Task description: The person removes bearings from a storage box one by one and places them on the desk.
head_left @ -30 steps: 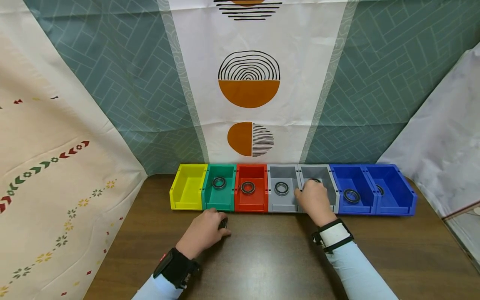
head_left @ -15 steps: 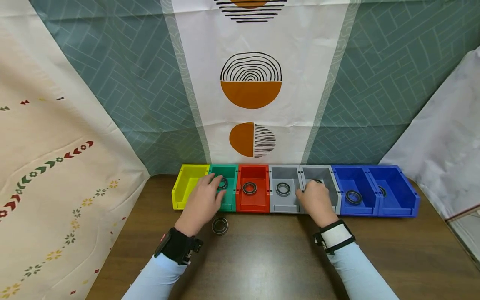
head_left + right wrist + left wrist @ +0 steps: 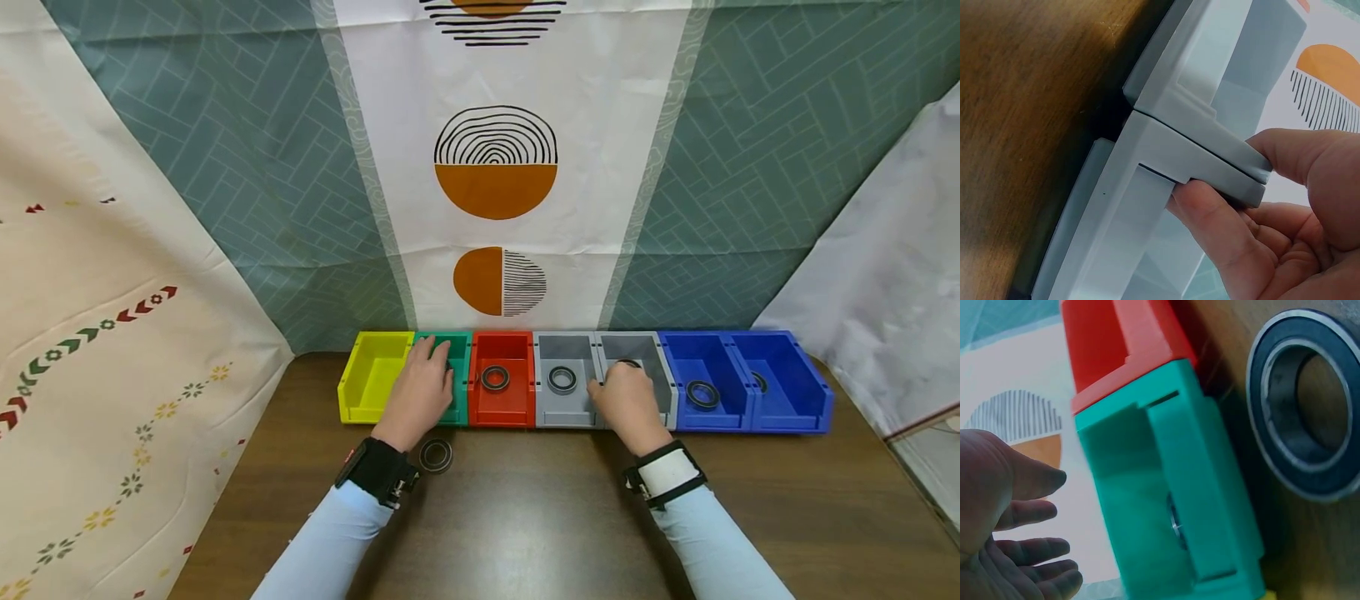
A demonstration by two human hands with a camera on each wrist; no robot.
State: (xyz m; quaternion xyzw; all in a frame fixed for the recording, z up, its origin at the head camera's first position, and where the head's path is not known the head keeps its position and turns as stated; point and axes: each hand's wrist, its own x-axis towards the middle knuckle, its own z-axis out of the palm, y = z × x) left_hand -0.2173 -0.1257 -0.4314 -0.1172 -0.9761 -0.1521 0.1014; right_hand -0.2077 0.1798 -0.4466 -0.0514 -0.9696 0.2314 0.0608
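Observation:
My left hand (image 3: 420,387) is held over the green bin (image 3: 459,404), fingers spread loosely and nothing in them. Inside that bin, a bearing (image 3: 1175,522) is mostly hidden by the front wall in the left wrist view. Another ball bearing (image 3: 436,470), steel-rimmed with a dark seal, lies flat on the table below the left wrist. Where two grey bins meet, my right hand (image 3: 630,404) pinches their adjoining side walls between thumb and fingers. The left grey bin (image 3: 566,412) contains a bearing (image 3: 562,391); in the right grey bin (image 3: 633,342) one shows partly behind the hand.
A yellow bin (image 3: 375,375) stands at the row's left end, a red bin (image 3: 502,408) with a bearing (image 3: 495,388) right of the green. Two blue bins (image 3: 783,392) on the right each hold a bearing. Patterned cloth (image 3: 495,275) hangs close behind the row.
My left hand has let go of the bearing on the table, then risen forward over the green bin. My right hand stays at the grey bins' walls.

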